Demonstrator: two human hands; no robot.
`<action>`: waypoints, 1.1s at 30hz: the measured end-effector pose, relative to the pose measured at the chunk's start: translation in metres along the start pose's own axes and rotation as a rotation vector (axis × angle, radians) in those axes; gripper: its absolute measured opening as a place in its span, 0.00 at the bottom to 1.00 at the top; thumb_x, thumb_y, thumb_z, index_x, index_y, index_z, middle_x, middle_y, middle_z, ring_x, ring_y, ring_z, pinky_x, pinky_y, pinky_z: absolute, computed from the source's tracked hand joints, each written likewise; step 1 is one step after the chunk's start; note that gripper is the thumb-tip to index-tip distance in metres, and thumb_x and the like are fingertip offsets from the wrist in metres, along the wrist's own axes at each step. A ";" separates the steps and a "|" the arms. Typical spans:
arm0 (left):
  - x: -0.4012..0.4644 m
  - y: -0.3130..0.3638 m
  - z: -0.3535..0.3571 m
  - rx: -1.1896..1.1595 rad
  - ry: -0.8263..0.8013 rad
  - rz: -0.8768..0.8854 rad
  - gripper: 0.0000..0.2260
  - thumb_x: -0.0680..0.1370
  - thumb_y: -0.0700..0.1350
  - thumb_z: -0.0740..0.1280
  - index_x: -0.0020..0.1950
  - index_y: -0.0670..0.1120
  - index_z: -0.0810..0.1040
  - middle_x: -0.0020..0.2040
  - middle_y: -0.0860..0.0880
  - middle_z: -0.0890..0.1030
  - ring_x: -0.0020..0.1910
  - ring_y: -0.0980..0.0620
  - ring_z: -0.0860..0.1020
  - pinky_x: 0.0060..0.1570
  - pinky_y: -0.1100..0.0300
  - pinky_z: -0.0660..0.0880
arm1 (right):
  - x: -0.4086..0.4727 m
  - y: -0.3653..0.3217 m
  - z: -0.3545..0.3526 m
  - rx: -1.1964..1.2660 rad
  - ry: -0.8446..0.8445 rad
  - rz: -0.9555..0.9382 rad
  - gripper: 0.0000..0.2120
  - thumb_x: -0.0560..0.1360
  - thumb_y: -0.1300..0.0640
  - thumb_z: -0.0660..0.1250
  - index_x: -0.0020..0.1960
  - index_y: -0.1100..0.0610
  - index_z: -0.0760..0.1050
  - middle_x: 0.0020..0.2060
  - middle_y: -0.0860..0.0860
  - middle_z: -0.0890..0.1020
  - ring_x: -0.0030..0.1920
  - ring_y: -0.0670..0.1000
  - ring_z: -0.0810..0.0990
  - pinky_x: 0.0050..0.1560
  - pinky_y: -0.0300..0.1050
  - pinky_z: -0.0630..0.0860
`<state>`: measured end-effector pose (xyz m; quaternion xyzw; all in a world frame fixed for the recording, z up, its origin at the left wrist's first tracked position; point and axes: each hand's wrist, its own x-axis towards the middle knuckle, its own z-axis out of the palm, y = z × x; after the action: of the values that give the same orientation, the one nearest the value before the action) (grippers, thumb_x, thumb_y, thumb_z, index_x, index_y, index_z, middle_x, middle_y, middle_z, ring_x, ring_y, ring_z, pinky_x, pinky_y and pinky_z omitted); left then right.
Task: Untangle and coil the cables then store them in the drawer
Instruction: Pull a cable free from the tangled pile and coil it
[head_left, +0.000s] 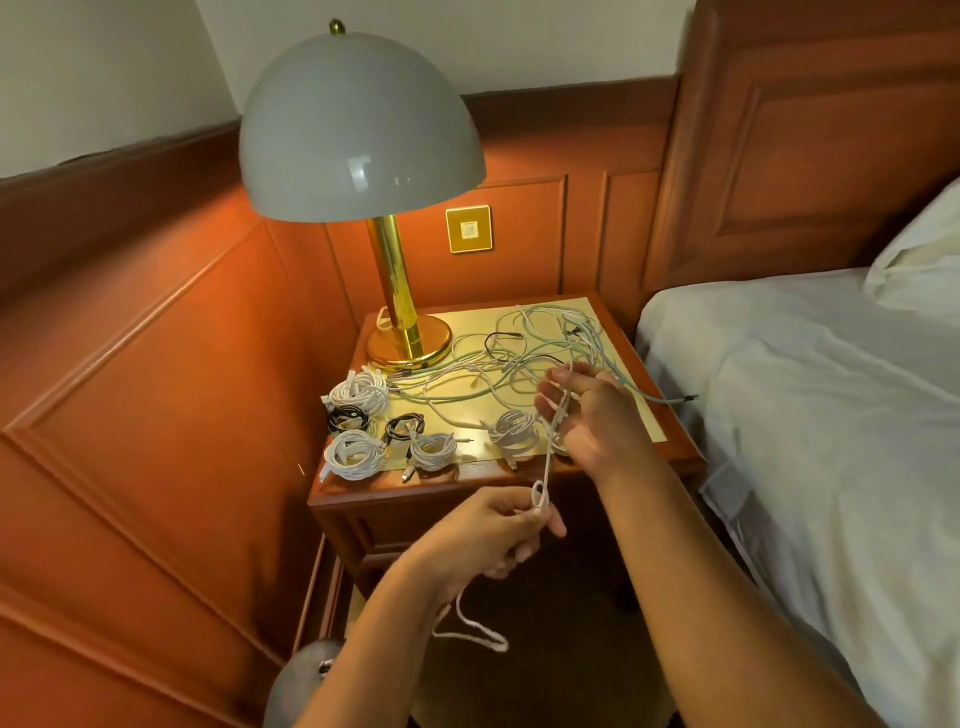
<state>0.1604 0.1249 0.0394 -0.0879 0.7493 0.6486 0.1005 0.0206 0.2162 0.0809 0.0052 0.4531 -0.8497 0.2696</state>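
Left hand (498, 530) pinches a white cable (548, 457) between thumb and fingertips, a small loop standing just above the pinch; the free tail hangs below the hand toward the floor. Right hand (587, 415), up and away from that pinch, has its fingers half spread, with turns of the same cable around them; thumb side is not fully visible, so how firmly it clamps I cannot tell. The strand runs taut between the two hands.

Beyond the right hand lies the uncoiled tangle (519, 353) of white, pale green and black leads on the nightstand (670, 441). Left of the grip sit the finished coils (358, 452), near the front edge. No open drawer visible.

Risks, judged from this layout:
- The held cable may still lead into the tangle behind the right hand. Pulling harder would tighten knots or drag the heap forward.
- A dragged heap could sweep the finished coils off the near edge; they rest close to it.
- Turns on spread fingers can slip off if the fingers relax, undoing the coil.
- The hanging tail may snag or kink below the left hand, out of easy sight.
- The lamp (395, 291) stands behind the tangle; a caught lead could tug its base.
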 end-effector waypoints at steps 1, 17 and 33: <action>0.000 -0.005 0.000 0.023 0.019 -0.021 0.11 0.83 0.48 0.59 0.50 0.45 0.79 0.31 0.51 0.70 0.27 0.55 0.64 0.28 0.62 0.59 | 0.001 -0.005 0.003 0.006 0.001 -0.027 0.06 0.78 0.69 0.62 0.48 0.59 0.72 0.43 0.56 0.79 0.40 0.51 0.79 0.40 0.45 0.77; 0.025 0.008 -0.004 0.059 0.636 0.091 0.09 0.81 0.41 0.61 0.57 0.48 0.78 0.55 0.49 0.80 0.55 0.52 0.77 0.55 0.57 0.74 | -0.009 -0.028 0.008 -0.707 -0.024 -0.461 0.04 0.78 0.54 0.68 0.44 0.51 0.78 0.34 0.47 0.78 0.34 0.45 0.74 0.38 0.42 0.72; 0.022 0.068 -0.016 -0.310 0.661 0.137 0.12 0.81 0.44 0.62 0.42 0.44 0.80 0.34 0.52 0.76 0.35 0.53 0.71 0.32 0.61 0.66 | -0.028 -0.009 -0.012 -1.091 -0.026 -0.520 0.09 0.81 0.55 0.61 0.52 0.55 0.79 0.35 0.47 0.78 0.36 0.50 0.78 0.36 0.45 0.75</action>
<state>0.1204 0.1185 0.1005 -0.2564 0.6384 0.6962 -0.2049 0.0372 0.2422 0.0873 -0.2550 0.8066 -0.5328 0.0223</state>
